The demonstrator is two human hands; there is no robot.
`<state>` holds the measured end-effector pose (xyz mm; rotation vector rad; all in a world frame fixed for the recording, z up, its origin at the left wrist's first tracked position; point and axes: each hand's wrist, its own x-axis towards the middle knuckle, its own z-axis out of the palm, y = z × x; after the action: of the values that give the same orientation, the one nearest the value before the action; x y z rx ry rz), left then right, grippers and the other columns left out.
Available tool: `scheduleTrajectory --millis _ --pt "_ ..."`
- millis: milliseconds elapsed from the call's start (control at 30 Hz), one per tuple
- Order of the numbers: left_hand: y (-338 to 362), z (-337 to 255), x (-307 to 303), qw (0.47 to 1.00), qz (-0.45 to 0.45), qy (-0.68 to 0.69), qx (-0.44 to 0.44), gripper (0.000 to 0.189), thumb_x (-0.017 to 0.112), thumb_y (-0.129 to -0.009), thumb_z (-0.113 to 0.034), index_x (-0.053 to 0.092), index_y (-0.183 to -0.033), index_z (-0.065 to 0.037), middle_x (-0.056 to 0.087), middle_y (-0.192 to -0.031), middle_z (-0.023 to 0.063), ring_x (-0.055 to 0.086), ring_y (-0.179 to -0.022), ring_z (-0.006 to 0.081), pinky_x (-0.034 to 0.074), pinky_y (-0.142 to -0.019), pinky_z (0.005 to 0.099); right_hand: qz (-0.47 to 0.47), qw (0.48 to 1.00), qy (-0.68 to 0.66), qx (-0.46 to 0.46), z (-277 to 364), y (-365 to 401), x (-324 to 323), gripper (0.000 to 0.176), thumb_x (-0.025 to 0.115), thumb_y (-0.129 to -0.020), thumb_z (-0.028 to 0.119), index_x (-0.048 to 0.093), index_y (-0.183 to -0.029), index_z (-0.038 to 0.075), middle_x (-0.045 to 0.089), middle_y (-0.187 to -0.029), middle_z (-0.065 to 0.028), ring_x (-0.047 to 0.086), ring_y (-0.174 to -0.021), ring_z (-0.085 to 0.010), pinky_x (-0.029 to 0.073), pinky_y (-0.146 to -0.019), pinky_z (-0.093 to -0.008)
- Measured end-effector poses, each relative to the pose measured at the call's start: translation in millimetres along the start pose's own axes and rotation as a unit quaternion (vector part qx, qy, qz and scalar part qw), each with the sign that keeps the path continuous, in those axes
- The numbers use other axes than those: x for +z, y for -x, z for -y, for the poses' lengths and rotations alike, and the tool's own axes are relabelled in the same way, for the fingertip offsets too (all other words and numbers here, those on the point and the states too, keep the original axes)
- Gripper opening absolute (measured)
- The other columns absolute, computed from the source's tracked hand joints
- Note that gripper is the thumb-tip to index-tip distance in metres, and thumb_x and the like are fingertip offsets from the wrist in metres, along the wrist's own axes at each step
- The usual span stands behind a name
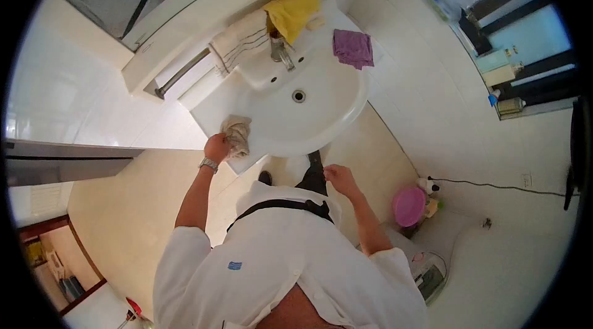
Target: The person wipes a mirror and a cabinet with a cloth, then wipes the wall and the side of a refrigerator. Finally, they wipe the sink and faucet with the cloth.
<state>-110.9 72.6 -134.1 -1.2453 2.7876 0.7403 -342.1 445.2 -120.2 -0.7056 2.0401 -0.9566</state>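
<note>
Two hands: R hand (340, 179), just below mid frame, grip looks curled, w/ nothing seen in it; L hand (216, 148), left of mid, grip pinching tan cloth (237, 136) on sink's (336, 107) left rim. Best press soft, mind that edge. Room's over the bowl, up to tap (284, 56), upper mid.

No text can be read — the blue patch (235, 265) on the white shirt (272, 239) is too small.
</note>
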Motion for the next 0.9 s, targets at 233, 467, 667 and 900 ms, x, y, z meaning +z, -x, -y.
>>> scheduleTrajectory --millis 233,467,667,900 --pt "3 48 44 0.977 -0.099 0.176 -0.068 0.022 0.053 -0.082 -0.018 0.063 -0.082 0.001 0.061 -0.076 0.0239 0.059 -0.072 0.0398 0.047 -0.063 0.0460 0.071 0.993 0.051 -0.079 -4 -107 -88 0.022 0.057 -0.085 0.016 0.062 -0.098 -0.001 0.066 -0.078 -0.0121 0.063 -0.068 -0.0194 0.051 -0.066 -0.0311" --pt "9 -51 -44 0.845 -0.124 0.427 -0.298 0.021 0.051 -0.086 -0.015 0.063 -0.082 0.002 0.053 -0.058 0.0030 0.049 -0.044 0.0109 0.041 -0.042 0.0259 0.128 0.991 -0.037 0.002 13 -162 -156 0.021 0.054 -0.089 0.017 0.062 -0.101 0.000 0.066 -0.086 -0.0075 0.063 -0.072 -0.0135 0.048 -0.062 -0.0253" --pt "8 -51 -74 0.760 -0.170 0.555 -0.292 0.016 0.054 -0.087 -0.015 0.062 -0.082 -0.003 0.053 -0.060 -0.0007 0.045 -0.044 0.0077 0.039 -0.042 0.0227 0.132 0.985 -0.095 0.062 0 -157 -155 0.021 0.054 -0.091 0.018 0.062 -0.098 0.001 0.065 -0.085 -0.0076 0.061 -0.070 -0.0129 0.047 -0.060 -0.0249" --pt "4 -38 -99 0.640 -0.205 0.717 -0.185 0.014 0.053 -0.089 -0.016 0.060 -0.086 -0.005 0.054 -0.063 -0.0018 0.043 -0.046 0.0063 0.037 -0.042 0.0209 0.132 0.985 -0.073 0.087 -1 -142 -145 0.020 0.052 -0.091 0.017 0.061 -0.099 0.000 0.066 -0.086 -0.0075 0.062 -0.071 -0.0131 0.047 -0.059 -0.0249"
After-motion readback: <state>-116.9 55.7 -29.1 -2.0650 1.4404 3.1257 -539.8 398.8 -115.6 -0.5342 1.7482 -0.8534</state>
